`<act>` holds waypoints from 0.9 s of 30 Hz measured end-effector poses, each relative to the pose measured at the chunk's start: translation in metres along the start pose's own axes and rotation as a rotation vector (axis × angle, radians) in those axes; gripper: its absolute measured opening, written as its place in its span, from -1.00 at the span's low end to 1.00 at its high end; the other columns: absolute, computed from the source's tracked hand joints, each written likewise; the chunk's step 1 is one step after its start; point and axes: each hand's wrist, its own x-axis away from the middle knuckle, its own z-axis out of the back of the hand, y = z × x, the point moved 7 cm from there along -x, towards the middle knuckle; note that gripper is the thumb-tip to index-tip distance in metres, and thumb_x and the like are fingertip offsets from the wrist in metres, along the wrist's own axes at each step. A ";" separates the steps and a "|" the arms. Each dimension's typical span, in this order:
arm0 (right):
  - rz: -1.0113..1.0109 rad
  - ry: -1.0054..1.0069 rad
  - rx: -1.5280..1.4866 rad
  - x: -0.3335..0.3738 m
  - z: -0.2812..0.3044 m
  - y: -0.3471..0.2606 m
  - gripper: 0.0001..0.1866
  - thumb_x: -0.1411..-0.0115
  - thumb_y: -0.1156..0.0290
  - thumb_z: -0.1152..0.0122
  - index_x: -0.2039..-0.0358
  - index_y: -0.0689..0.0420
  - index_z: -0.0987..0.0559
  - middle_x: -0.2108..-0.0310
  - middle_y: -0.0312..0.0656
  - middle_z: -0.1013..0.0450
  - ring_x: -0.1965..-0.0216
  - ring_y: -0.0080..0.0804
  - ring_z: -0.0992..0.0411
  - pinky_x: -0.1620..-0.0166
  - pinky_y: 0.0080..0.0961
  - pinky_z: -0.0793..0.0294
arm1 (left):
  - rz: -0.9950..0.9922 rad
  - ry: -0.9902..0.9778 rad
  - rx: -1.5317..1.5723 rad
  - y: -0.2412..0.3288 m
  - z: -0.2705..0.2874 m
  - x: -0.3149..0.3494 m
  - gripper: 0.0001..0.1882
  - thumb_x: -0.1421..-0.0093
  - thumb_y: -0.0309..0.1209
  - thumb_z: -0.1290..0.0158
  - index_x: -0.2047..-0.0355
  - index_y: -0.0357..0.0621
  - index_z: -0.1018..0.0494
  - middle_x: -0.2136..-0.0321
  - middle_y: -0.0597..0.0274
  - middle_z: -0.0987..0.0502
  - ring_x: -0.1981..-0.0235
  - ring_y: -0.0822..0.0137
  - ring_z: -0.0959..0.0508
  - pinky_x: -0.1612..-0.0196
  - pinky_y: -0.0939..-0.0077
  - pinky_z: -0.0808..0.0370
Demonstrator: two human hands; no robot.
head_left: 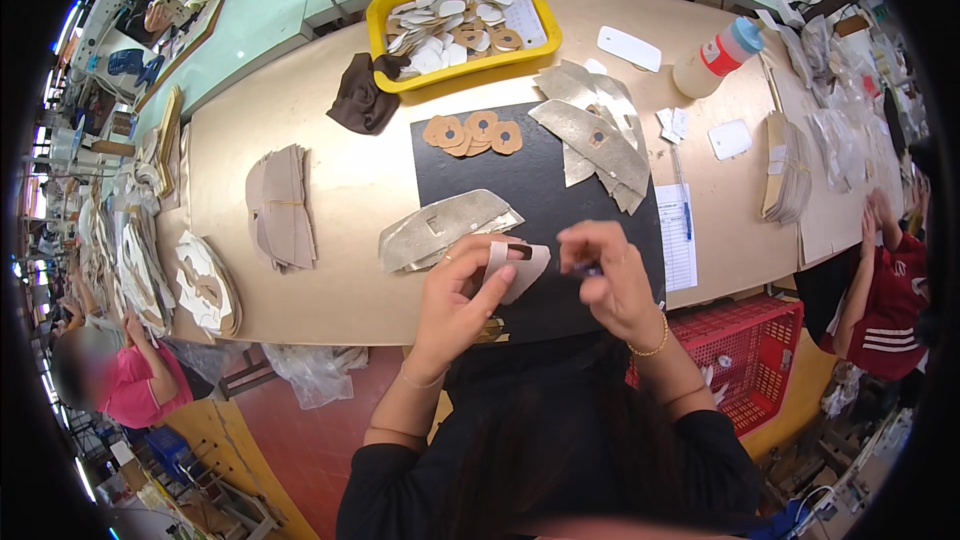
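Observation:
My left hand (455, 295) pinches a small pale cut piece (530, 272) between thumb and fingers, above the near part of the black mat (600, 225). A dark patch shows near that piece's upper edge. Just to its right, my right hand (622, 285) is curled and raised; a small dark, purplish thing shows at its fingers, too blurred to name. Behind my left hand lies a stack of shiny beige curved panels (445, 220) with a small square hole. Rounded tan pieces (475, 133) with dark centres overlap on the far part of the mat.
More curved panels (600, 135) fan out at the mat's right. A yellow tray (375, 25) of small pieces stands behind, beside a dark cloth (362, 98). Farther right are a bottle (718, 58) and a sheet with a pen (688, 220). A red crate (745, 340) sits below the table edge.

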 end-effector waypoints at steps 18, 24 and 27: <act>-0.068 -0.027 0.249 -0.007 0.007 0.000 -0.76 -0.18 0.40 -0.38 0.18 0.25 -0.68 0.47 -0.18 -0.53 0.47 -0.48 -0.44 0.37 -0.57 -0.38 | -0.250 0.030 -0.379 0.027 -0.005 0.000 -0.80 -0.11 -0.66 -0.21 0.23 -0.27 -0.64 0.17 0.10 -0.64 0.10 0.24 -0.63 0.01 0.42 -0.53; -0.056 -0.006 0.228 -0.007 0.009 0.000 -0.78 -0.13 0.45 -0.40 0.23 0.27 -0.68 0.46 -0.12 -0.56 0.47 -0.38 -0.51 0.38 -0.54 -0.43 | -0.302 0.009 -0.367 0.026 -0.005 0.000 -0.80 -0.12 -0.63 -0.21 0.21 -0.28 -0.63 0.14 0.12 -0.64 0.15 0.26 -0.65 0.10 0.47 -0.58; -0.062 -0.005 0.221 -0.007 0.009 0.000 -0.78 -0.12 0.44 -0.41 0.24 0.27 -0.68 0.45 -0.10 -0.57 0.46 -0.33 -0.53 0.38 -0.52 -0.46 | -0.289 -0.004 -0.319 0.022 -0.004 -0.001 -0.81 -0.13 -0.63 -0.20 0.21 -0.28 -0.63 0.14 0.12 -0.64 0.15 0.27 -0.65 0.11 0.48 -0.58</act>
